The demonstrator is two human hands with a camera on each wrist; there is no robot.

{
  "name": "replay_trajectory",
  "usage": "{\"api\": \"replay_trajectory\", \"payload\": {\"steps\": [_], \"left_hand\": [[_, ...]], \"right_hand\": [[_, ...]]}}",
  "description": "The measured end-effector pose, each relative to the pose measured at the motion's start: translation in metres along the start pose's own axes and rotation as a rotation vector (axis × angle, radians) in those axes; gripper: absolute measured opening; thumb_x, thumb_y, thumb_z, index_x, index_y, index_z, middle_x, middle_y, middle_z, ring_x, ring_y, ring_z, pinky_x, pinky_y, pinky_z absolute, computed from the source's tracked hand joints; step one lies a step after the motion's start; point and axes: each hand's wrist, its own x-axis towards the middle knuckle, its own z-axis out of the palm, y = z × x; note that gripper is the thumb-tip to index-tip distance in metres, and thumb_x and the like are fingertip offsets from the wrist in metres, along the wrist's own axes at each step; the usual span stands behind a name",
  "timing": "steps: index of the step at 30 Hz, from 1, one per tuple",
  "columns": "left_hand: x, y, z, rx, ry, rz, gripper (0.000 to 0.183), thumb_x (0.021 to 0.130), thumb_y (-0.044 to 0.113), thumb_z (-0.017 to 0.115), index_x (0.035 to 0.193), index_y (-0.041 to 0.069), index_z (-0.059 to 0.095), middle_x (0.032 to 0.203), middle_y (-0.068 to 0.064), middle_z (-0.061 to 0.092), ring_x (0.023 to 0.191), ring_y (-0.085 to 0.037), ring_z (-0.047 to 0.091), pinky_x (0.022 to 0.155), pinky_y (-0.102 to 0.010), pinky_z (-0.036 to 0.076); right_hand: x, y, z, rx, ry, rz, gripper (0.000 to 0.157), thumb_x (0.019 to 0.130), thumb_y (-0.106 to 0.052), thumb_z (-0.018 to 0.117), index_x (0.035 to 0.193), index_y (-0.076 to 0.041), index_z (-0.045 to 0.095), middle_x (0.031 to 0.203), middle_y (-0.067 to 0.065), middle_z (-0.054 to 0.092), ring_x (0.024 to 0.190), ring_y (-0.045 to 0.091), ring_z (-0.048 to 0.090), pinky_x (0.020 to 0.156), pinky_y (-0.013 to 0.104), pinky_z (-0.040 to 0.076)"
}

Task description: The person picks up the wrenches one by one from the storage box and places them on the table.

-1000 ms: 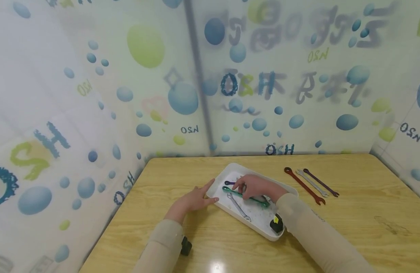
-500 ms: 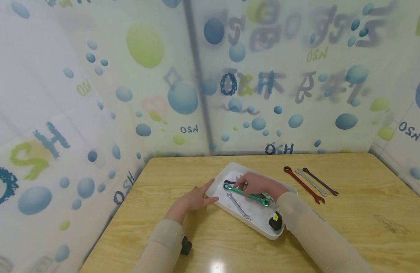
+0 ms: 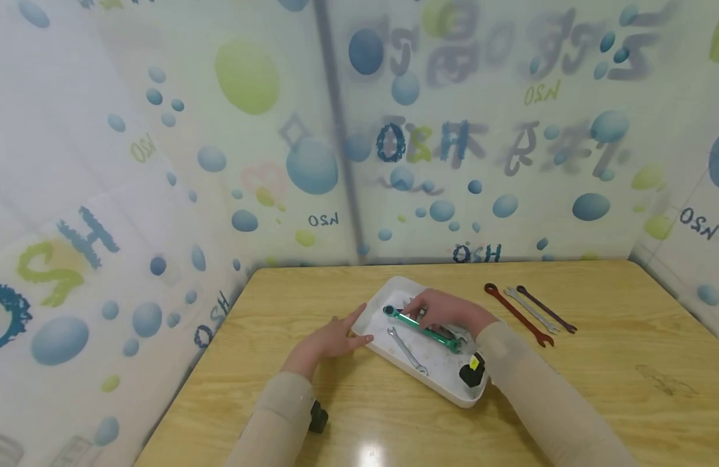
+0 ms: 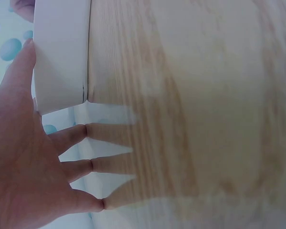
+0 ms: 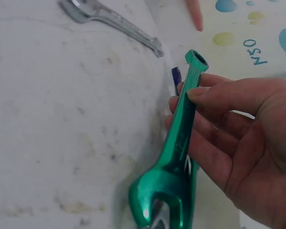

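Note:
A white tray [image 3: 378, 305] lies on the wooden table [image 3: 312, 298]. Over it my right hand [image 3: 447, 311] pinches a green wrench [image 3: 422, 329] between thumb and fingers and holds it just above the tray floor; the right wrist view shows the green wrench [image 5: 174, 157] with its open end low and ring end up. A silver wrench [image 3: 407, 350] lies in the tray, and the silver wrench [image 5: 115, 20] also shows in the right wrist view. A purple wrench [image 5: 175, 75] peeks out behind my fingers. My left hand [image 3: 330, 339] rests flat on the table, fingers spread, its thumb against the tray [image 4: 61, 52] wall.
A red wrench [image 3: 515, 314], a silver wrench [image 3: 531, 311] and a dark purple wrench [image 3: 546, 309] lie side by side on the table right of the tray. A curtain printed with bubbles closes in the back and both sides.
My right hand has lifted the green wrench off the tray floor and drawn it slightly up and back. The left hand has stayed at the tray's left wall.

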Motion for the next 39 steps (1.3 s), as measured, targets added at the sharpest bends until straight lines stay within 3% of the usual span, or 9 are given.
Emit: {"api": "replay_trajectory", "payload": {"steps": [11, 23, 32, 39], "left_hand": [[0.004, -0.001, -0.002, -0.005, -0.01, -0.009, 0.079, 0.091, 0.065, 0.051, 0.156, 0.039, 0.015, 0.157, -0.006, 0.03, 0.144, -0.044, 0.015, 0.107, -0.068, 0.021], [0.004, 0.0, 0.003, -0.012, -0.009, 0.0, 0.079, 0.092, 0.065, 0.051, 0.157, 0.037, 0.015, 0.157, -0.004, 0.03, 0.144, -0.044, 0.015, 0.107, -0.067, 0.021], [0.001, -0.002, 0.0, 0.007, 0.008, 0.01, 0.078, 0.092, 0.064, 0.05, 0.157, 0.037, 0.015, 0.157, -0.003, 0.031, 0.143, -0.046, 0.016, 0.108, -0.066, 0.022], [0.003, -0.003, 0.003, 0.008, 0.004, 0.016, 0.08, 0.092, 0.065, 0.05, 0.157, 0.036, 0.015, 0.157, -0.004, 0.031, 0.142, -0.046, 0.017, 0.106, -0.068, 0.022]], "right_hand": [[-0.018, -0.013, -0.021, 0.005, 0.043, 0.004, 0.045, 0.086, 0.001, 0.068, 0.125, -0.022, 0.069, 0.106, -0.002, 0.065, 0.086, 0.02, 0.06, 0.07, 0.031, 0.054], [-0.052, -0.005, -0.041, -0.02, 0.045, -0.053, 0.046, 0.086, 0.006, 0.064, 0.127, -0.015, 0.067, 0.103, 0.002, 0.063, 0.078, 0.019, 0.061, 0.067, 0.033, 0.055], [-0.08, -0.003, -0.061, -0.054, 0.062, -0.105, 0.047, 0.085, 0.006, 0.062, 0.13, -0.009, 0.064, 0.103, 0.004, 0.064, 0.074, 0.018, 0.061, 0.066, 0.032, 0.055], [-0.103, 0.015, -0.071, -0.064, 0.078, -0.092, 0.049, 0.085, 0.006, 0.065, 0.132, -0.007, 0.061, 0.103, 0.005, 0.063, 0.075, 0.018, 0.062, 0.067, 0.031, 0.055]]}}
